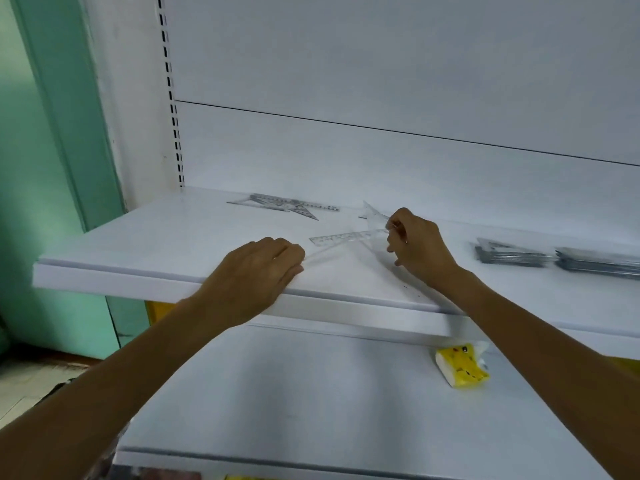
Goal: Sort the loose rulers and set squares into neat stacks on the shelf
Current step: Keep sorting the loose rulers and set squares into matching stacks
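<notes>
Nearest, on the lower shelf (pixel 311 393), a yellow and white packet (pixel 462 366) lies towards the right, just under the front lip of the upper shelf (pixel 145 237). The left grip (pixel 256 271) rests palm down over the upper shelf's front edge, about mid-width. Its fingers are bent down onto the near end of a clear strip (pixel 323 251), a ruler or the edge of a set square, that slants away to the right. Whether the fingers pinch it or only press on it cannot be told. Just beyond that, a clear ruler (pixel 346 237) lies flat, running left to right, with its right end reaching the right grip (pixel 417 245). This grip is held on edge over the middle of the shelf, its wrist crossing the front edge. Its thumb and fingers pinch a clear set square (pixel 375 216), whose point tilts up and back towards the rear edge. Off to the right, near the shelf's right edge, two low neat stacks sit side by side: a left stack (pixel 509 255) and a right stack (pixel 595 262), both blurred. Farthest back, close to the rear edge on the left, a loose pile of rulers and set squares (pixel 284 205) lies crossed over one another.
</notes>
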{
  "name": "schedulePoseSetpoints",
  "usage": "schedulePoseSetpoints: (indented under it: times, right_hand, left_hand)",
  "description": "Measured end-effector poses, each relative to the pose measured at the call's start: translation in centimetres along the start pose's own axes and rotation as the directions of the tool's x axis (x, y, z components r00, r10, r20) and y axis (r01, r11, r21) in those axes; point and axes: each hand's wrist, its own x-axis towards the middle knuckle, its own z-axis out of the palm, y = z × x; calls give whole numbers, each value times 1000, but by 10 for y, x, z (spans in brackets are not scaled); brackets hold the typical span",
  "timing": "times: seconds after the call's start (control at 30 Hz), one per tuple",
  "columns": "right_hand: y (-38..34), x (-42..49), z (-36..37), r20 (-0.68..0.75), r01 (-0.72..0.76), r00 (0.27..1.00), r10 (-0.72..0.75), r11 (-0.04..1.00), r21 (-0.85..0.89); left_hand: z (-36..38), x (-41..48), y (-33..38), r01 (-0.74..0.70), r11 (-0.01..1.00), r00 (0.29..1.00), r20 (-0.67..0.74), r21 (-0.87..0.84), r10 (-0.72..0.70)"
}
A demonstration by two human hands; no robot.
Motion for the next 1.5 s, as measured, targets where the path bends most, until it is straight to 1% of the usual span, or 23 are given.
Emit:
schedulePoseSetpoints:
  times: [0.03,0.1,0.17,0.27,0.33,0.37,0.43,0.5,0.6,0.7,0.8,0.97,1.07,1.17,1.27,1.4,1.5]
  right_hand:
    - [-1,-3,-2,10,10,1000,-10,1000,-15]
    - [0,-10,-5,31,50,998,-46,992,-116]
    - [4,-18,-8,40,78,997,-72,983,-168]
    - [17,-29,-15,64,78,996,-65,972,-222]
    - [31,-35,-20,97,57,995,-33,964,-260]
    - [38,-38,-24,100,40,995,-14,962,-271]
    - [54,-45,-33,78,14,997,9,958,-286]
    - [71,-52,-46,36,3,999,8,953,-304]
    - [97,-63,-72,-14,-9,1000,4,947,-321]
    - [126,-78,-103,-56,-1,998,-17,952,-306]
    - [156,-95,-137,-66,-7,998,-14,950,-313]
    - [227,-134,-206,-103,-116,991,85,927,-358]
    - [266,-156,-238,-151,-187,979,140,912,-365]
    - [299,-171,-263,-182,-244,965,188,899,-365]
    - [329,-180,-282,-189,-306,949,251,879,-365]
    - [361,-181,-302,-246,-339,935,256,850,-404]
    - [380,-185,-315,-226,-348,935,274,831,-434]
  left_hand:
    - [0,3,0,5,1000,1000,-5,20,-5]
    - [2,10,-1,25,999,1000,-14,21,-25]
    - [8,18,-2,78,994,997,27,-73,-76]
    - [20,31,0,164,952,978,171,-257,-122]
    - [28,43,9,199,921,972,188,-334,-141]
    - [31,50,14,216,909,970,189,-356,-156]
    - [38,64,26,226,917,966,200,-328,-167]
    - [44,80,42,213,931,968,191,-296,-161]
    - [56,106,70,178,939,976,174,-295,-131]
    - [73,133,105,134,940,982,169,-312,-84]
    - [92,159,143,130,926,981,179,-353,-69]
    - [129,205,225,104,903,982,188,-417,-26]
    - [149,226,265,68,891,982,190,-448,20]
    - [166,247,301,32,898,972,222,-439,74]
    - [182,266,326,-3,916,948,290,-401,130]
    - [195,296,348,-41,901,932,309,-432,191]
    - [204,317,364,-64,895,910,342,-441,233]
